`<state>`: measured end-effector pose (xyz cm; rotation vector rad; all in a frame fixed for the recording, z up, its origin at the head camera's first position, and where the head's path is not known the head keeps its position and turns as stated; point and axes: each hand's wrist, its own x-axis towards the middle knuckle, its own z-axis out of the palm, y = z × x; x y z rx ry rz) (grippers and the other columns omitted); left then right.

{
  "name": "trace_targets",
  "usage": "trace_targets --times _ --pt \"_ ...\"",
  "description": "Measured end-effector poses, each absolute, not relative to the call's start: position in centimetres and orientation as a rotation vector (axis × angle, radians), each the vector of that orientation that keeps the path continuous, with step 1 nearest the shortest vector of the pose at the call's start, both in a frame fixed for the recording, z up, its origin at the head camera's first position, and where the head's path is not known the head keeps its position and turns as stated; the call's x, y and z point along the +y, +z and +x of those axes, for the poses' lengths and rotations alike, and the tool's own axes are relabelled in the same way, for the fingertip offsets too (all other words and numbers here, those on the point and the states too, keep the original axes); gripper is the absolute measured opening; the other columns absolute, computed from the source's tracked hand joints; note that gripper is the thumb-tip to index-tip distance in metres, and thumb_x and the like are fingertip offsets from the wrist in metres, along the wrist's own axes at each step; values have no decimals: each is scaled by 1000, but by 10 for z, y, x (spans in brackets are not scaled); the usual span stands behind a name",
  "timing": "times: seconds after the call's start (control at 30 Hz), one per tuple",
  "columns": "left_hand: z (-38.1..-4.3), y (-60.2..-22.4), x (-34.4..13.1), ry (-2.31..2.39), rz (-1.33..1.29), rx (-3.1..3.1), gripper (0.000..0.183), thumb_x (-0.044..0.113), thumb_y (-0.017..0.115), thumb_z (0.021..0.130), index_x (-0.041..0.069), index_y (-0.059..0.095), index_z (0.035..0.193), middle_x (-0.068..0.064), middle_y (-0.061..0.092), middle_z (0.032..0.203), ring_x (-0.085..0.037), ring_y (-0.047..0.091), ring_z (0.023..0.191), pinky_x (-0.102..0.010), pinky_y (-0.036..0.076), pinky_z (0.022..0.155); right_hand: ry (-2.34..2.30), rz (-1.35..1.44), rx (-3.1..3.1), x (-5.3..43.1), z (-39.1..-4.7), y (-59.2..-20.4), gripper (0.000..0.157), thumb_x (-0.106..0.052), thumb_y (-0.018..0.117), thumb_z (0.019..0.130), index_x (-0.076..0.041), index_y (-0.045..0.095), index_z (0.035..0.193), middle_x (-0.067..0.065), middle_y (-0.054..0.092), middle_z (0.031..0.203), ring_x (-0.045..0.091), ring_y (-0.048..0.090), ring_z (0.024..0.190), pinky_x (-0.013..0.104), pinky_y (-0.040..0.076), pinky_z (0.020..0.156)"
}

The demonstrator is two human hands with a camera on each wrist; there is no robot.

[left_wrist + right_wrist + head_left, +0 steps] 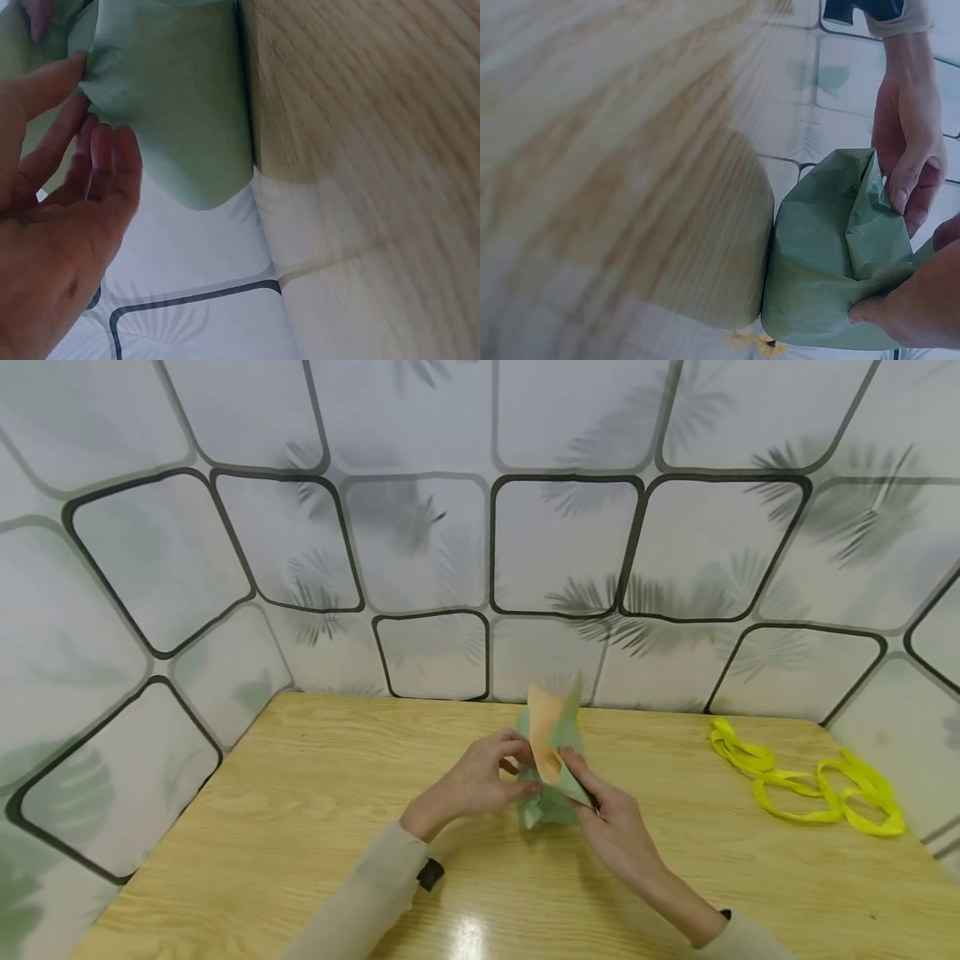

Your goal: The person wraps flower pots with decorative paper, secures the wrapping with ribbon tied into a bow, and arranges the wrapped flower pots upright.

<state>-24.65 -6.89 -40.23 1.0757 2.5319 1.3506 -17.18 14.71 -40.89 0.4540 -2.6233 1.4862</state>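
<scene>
Patterned wall (420, 556) backs a wooden table (322, 768), where green paper (551, 803) stands between both hands: at three o'clock from the left hand (480, 777), whose thumb and fingertips pinch it; at ten o'clock from the right hand (613, 818), which grips it. Yellow ribbon (813, 817) lies at three o'clock from the paper.

In your view you have two hands (480, 777) (618, 831), two sleeves (367, 885) (750, 941), one paper packet (553, 808), one heap of yellow ribbon (817, 817) and one table (337, 760).
</scene>
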Motion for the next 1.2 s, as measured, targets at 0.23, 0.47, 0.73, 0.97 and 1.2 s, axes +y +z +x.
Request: trace_targets --times 0.23,0.47,0.73,0.97,1.2 --pt "-253 -405 -73 1497 917 2420 26 15 63 100 10 72 123 -6 69 120 -16 68 106 -23 57 92 1104 610 -2588 145 -172 -411 61 8 58 94 -8 48 152 15 46 157 37 43 144 56 43 110" --pt "-261 -396 -69 1805 622 2174 53 43 40 109 -2 64 123 -23 72 110 -24 74 94 -42 61 90 902 645 -2600 143 -170 -411 62 8 61 89 -2 50 150 19 47 157 43 45 143 58 44 110" --pt "-276 -377 -49 1546 396 2573 64 72 56 93 9 55 96 2 54 60 -30 72 63 -39 54 56 780 652 -2642 141 -168 -410 66 -5 75 88 -2 51 150 18 45 158 43 47 142 57 49 106" --pt "-285 -361 -29 1360 390 2792 68 74 62 87 24 57 131 -11 63 130 -26 63 109 -43 54 83 578 691 -2592 138 -170 -408 71 3 87 75 3 58 140 24 53 146 46 58 127 51 56 96" --pt "-290 -347 -11 1068 600 3018 47 64 58 96 24 75 112 -5 59 140 -26 61 118 -44 54 93 524 665 -2612 135 -171 -405 70 8 87 70 2 62 135 23 56 141 45 60 122 50 58 93"
